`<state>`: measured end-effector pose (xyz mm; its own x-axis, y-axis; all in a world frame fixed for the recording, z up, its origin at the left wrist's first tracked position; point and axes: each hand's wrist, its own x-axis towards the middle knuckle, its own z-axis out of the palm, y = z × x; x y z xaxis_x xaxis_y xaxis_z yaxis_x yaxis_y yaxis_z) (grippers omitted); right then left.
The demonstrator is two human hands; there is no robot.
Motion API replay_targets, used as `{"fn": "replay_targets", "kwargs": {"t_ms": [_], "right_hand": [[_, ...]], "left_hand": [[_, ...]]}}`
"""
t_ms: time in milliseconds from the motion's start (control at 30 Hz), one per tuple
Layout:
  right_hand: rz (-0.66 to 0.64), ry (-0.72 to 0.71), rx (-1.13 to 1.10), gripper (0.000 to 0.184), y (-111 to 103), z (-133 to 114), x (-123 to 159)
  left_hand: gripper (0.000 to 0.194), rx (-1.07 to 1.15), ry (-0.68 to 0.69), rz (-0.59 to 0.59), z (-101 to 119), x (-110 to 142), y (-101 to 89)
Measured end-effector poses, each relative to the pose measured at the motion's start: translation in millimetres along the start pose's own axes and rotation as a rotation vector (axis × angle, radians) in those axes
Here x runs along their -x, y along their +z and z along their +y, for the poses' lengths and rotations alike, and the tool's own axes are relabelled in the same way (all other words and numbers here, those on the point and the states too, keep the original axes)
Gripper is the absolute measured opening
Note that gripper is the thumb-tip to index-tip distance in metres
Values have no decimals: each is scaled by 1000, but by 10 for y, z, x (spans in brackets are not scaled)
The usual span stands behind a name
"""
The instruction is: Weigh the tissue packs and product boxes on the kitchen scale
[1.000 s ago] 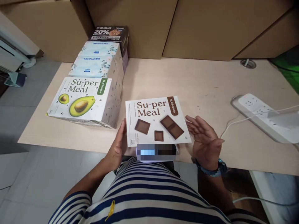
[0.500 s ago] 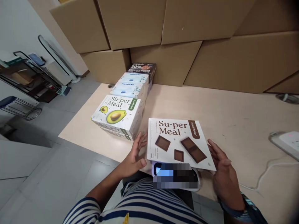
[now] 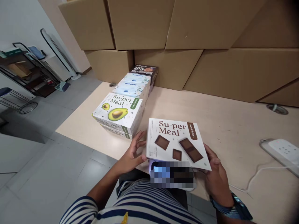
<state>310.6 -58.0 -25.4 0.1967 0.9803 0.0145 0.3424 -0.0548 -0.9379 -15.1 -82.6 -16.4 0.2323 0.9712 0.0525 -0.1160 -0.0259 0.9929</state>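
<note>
A white "Su-per Meal" box with chocolate squares (image 3: 175, 140) sits at the near edge of the beige table (image 3: 224, 121), held between my two hands. My left hand (image 3: 133, 154) presses its spread fingers against the box's left side, thumb at the lower corner. On the right edge my right hand (image 3: 216, 175) grips with the thumb on top and the fingers underneath. A small lit device (image 3: 171, 174) peeks out below the box, against my striped shirt.
An avocado "Su-per Meal" box (image 3: 119, 110) lies stacked on another at the table's left, with tissue packs (image 3: 132, 85) and a dark box (image 3: 144, 69) in a row behind. Large cardboard cartons (image 3: 187, 31) wall the back. A white power strip (image 3: 280, 151) lies right. A metal rack (image 3: 21, 71) stands far left.
My hands have closed in from open beside the box to gripping its edges. The near end of the box has come up slightly. The view has swung up and left.
</note>
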Motion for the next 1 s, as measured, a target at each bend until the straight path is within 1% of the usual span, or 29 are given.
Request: {"fn": "replay_targets", "kwargs": {"t_ms": [67, 133, 200, 267, 333, 433, 500, 600, 700, 833, 900, 933, 1000], "right_hand": [[-6, -34, -22, 113, 15, -5, -1], [-6, -66, -90, 108, 39, -10, -8], [5, -83, -144, 104, 63, -13, -29], [15, -75, -153, 104, 77, -16, -58], [20, -52, -147, 104, 76, -28, -81], [13, -19, -152, 106, 49, -62, -95], [8, -11, -157, 111, 26, -81, -99], [8, -30, -179, 115, 13, -93, -107], [19, -52, -202, 114, 18, -105, -102], [22, -70, -243, 117, 12, -122, -97], [59, -73, -258, 118, -3, -112, -117], [106, -76, -264, 117, -10, -101, -134], [243, -107, -280, 113, -17, -76, -170]], "left_hand": [[98, -3, 8, 18, -10, 0, -4], [98, 6, 27, 42, -36, -16, -15], [92, 25, 45, 75, -71, -54, -28], [84, 50, 54, 114, -100, -111, -37], [80, 72, 54, 157, -109, -171, -34], [80, 94, 50, 222, -91, -243, -5], [79, 102, 45, 256, -78, -274, 24], [78, 84, 57, 300, -67, -303, 64], [77, 63, 67, 348, -51, -318, 86], [81, 18, 67, 365, -30, -320, 74], [87, -1, 71, 363, -34, -318, 59], [91, -8, 75, 363, -40, -319, 59], [96, -16, 107, 354, -59, -324, 93]]}}
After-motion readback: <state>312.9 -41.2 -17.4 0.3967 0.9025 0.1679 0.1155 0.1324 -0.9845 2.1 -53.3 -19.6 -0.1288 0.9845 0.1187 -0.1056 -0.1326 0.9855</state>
